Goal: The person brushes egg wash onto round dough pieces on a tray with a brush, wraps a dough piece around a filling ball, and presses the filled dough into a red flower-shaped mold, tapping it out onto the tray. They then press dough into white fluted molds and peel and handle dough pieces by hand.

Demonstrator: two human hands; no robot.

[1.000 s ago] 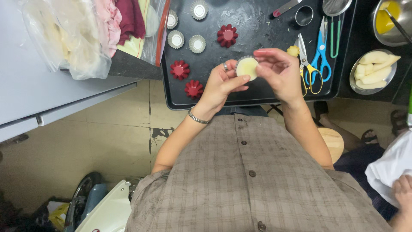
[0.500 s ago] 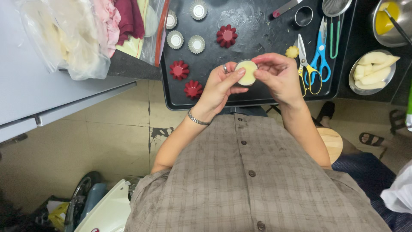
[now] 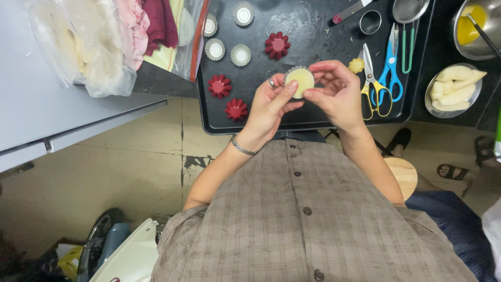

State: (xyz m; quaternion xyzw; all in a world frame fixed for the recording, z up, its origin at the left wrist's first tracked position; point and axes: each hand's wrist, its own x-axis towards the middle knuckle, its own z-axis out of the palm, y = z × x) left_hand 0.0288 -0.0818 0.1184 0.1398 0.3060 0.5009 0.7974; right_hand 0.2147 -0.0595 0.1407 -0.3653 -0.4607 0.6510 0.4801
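Shifted slightly leftward since before: fluted tart mould [image 3: 299, 81] lined with pale dough, pinched between left hand [image 3: 269, 107] and right hand [image 3: 336, 94], above black tray [image 3: 313, 117].

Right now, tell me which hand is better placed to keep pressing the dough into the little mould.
Left. Its thumb lies across the dough, while the right hand cradles the mould's rim.

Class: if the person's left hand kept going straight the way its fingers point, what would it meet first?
The left hand points up and right, its thumb already on the small dough-lined tart mould. Straight beyond lies the right hand, holding the mould's other side, probably met next.
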